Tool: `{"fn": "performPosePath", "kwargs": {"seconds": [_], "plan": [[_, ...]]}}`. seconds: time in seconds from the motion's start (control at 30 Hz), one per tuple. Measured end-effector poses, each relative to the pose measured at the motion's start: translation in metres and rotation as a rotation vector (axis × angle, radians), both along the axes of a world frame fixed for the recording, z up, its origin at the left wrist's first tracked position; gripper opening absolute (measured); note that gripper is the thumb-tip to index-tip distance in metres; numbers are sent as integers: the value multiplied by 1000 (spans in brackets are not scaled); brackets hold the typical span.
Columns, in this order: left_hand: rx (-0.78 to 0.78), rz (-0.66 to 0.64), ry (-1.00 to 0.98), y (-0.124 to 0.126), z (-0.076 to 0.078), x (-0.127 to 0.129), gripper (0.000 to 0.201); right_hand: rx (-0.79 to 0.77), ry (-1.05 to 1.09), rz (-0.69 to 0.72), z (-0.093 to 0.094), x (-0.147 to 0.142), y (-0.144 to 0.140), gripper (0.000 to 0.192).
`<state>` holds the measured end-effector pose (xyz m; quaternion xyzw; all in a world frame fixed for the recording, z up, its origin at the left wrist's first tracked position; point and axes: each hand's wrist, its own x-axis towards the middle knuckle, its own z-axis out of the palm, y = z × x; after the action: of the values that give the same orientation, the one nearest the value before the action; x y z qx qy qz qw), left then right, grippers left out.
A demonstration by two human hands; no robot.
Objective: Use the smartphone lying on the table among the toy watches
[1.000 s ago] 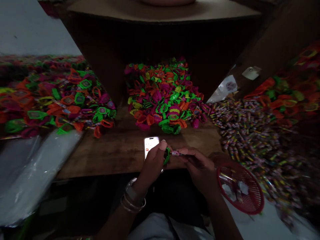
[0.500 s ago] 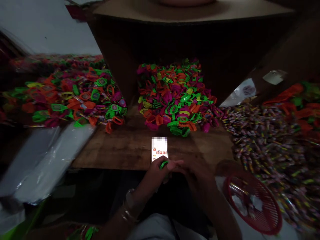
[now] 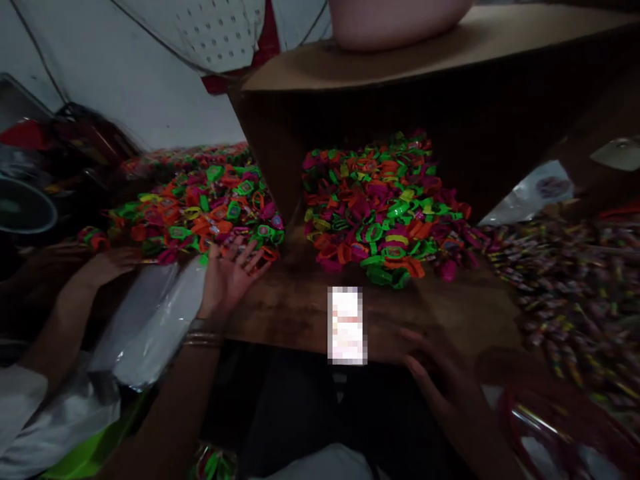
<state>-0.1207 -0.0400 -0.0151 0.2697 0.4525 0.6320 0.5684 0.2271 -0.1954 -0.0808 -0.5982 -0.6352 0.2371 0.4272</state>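
My left hand (image 3: 227, 283) is open, palm turned up and fingers spread, at the front edge of the left pile of toy watches (image 3: 200, 210). Nothing shows in it. Over the table's front edge, my right hand (image 3: 443, 370) has its thumb and fingers apart and holds nothing that I can see; it is dim and partly blurred. Between the hands lies a phone (image 3: 347, 327) with a bright screen. Behind it, a second heap of green, orange, pink and yellow toy watches (image 3: 380, 213) spills from a cardboard box (image 3: 425, 80) lying open toward me.
Clear plastic bags (image 3: 155, 327) lie over the table edge at left, near another person's hand (image 3: 103, 267). Small wrapped sticks (image 3: 565, 300) cover the right side. A red basket (image 3: 560, 427) stands at lower right. A pink tub (image 3: 400, 23) sits on the box.
My hands have parted from above the phone. The left has swung out to the left pile and opened; the green toy watch it held is gone from it. The view has turned left.
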Motion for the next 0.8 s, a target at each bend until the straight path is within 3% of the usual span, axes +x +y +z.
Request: {"fn": "performPosePath", "kwargs": {"seconds": [0.07, 0.13, 0.23, 0.33, 0.53, 0.8], "plan": [[-49, -76, 227, -23, -27, 19, 41, -51, 35, 60, -4, -12, -3, 30], [-15, -115, 577, -45, -52, 35, 41, -65, 63, 123, -9, -26, 1, 31], [191, -89, 1115, -71, -81, 51, 35, -25, 59, 205, -18, -47, 21, 36], [375, 3, 1403, -84, -102, 56, 32, 62, -40, 206, -30, -63, 47, 42], [471, 133, 1526, -88, -120, 55, 31, 132, -209, 130, -45, -75, 72, 46], [431, 162, 1539, -87, -126, 57, 31, 83, -72, 115, -32, -74, 59, 47]]}}
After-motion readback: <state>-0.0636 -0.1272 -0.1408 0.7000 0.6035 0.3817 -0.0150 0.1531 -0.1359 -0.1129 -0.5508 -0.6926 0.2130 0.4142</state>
